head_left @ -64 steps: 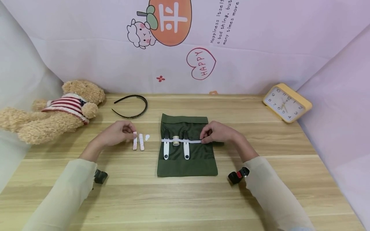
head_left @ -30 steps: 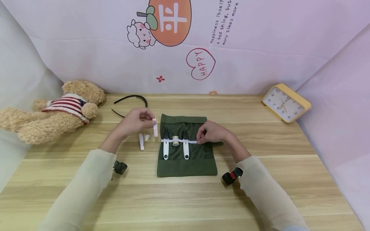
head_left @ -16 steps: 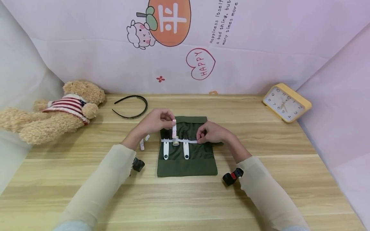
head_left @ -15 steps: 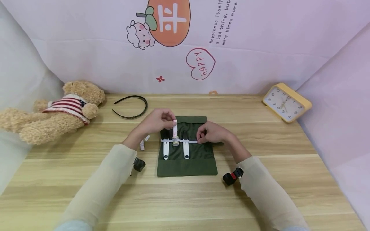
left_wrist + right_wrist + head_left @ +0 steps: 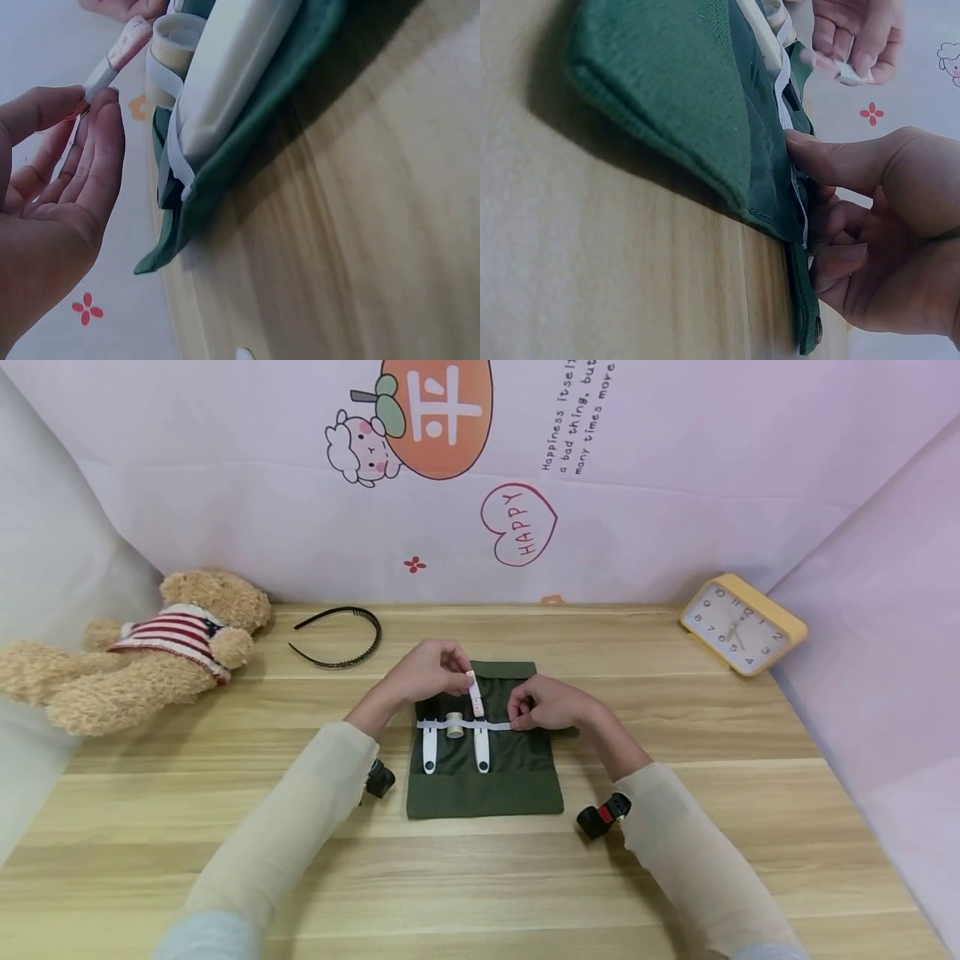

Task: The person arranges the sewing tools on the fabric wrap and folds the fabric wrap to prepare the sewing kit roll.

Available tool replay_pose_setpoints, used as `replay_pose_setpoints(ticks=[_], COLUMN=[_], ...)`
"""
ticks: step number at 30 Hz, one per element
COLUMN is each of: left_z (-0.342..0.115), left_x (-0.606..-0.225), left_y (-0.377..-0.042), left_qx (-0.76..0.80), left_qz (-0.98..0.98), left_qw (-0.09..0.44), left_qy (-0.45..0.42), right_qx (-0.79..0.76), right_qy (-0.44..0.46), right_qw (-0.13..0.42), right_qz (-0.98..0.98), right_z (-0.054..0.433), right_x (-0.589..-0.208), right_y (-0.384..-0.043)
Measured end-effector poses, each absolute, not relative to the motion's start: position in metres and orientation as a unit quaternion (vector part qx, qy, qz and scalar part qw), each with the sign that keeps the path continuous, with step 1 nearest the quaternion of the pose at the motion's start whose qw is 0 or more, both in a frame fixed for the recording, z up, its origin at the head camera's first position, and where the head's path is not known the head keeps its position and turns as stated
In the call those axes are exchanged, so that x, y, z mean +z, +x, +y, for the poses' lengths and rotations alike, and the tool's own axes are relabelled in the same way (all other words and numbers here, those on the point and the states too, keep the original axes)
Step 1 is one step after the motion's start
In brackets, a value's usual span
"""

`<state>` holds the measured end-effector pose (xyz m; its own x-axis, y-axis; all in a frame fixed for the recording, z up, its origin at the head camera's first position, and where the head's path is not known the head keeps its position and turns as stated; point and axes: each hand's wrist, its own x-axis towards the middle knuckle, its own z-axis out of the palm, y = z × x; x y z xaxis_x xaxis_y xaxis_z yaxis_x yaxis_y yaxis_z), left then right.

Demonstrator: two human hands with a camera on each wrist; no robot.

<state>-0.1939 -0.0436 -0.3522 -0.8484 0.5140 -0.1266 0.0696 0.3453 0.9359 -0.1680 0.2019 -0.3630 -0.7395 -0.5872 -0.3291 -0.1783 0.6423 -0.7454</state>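
Simultaneously, the left hand point(image 5: 431, 670) pinched a pink-and-white strip point(image 5: 475, 697) between thumb and fingers over the green pouch point(image 5: 483, 796), near a white-handled tool point(image 5: 482, 752), and the right hand point(image 5: 553, 702) gripped the pouch's white elastic band point(image 5: 498, 726).

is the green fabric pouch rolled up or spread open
Spread open: the green fabric pouch lies unrolled on the table, its white elastic strap and two white-handled tools exposed in the head view.

Cream sleeves point(image 5: 281, 827) stop at black wrist cameras point(image 5: 381, 779)
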Motion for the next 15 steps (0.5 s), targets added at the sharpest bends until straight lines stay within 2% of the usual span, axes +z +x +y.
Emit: replay_pose_setpoints(ticks=[15], left_z=[-0.019], left_x=[-0.361], left_y=[-0.192], left_qx=[0.507], left_qz=[0.810], left_qw=[0.230], left_qy=[0.186], right_qx=[-0.346], right_qy=[-0.238], right_qw=[0.287], right_qz=[0.861], right_z=[0.201], right_x=[-0.361], right_y=[-0.168])
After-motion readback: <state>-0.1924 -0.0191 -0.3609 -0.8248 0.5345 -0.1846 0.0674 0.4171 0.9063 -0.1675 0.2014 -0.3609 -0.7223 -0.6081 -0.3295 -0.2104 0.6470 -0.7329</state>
